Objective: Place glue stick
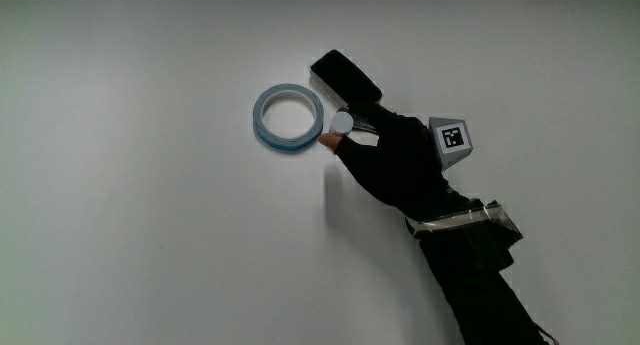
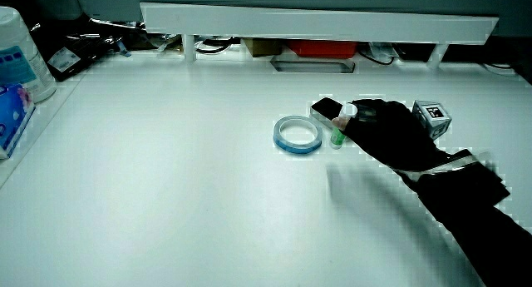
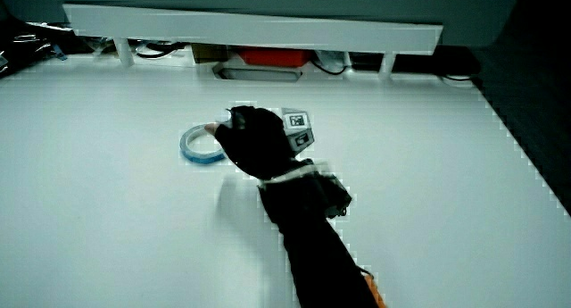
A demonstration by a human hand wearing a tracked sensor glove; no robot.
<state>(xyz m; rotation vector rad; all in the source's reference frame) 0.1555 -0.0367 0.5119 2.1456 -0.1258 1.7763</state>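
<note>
Forearm comes in from the person's edge of the table; hand sits beside the tape ring. Fingers pinch the glue stick upright, white cap up, green base at or just above the tabletop, likely so it lands standing. Black box lies just past the fingertips, close to the ring.

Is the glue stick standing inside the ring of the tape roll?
No. The glue stick stands on the table beside the tape roll, outside its ring, with the hand around it.
</note>
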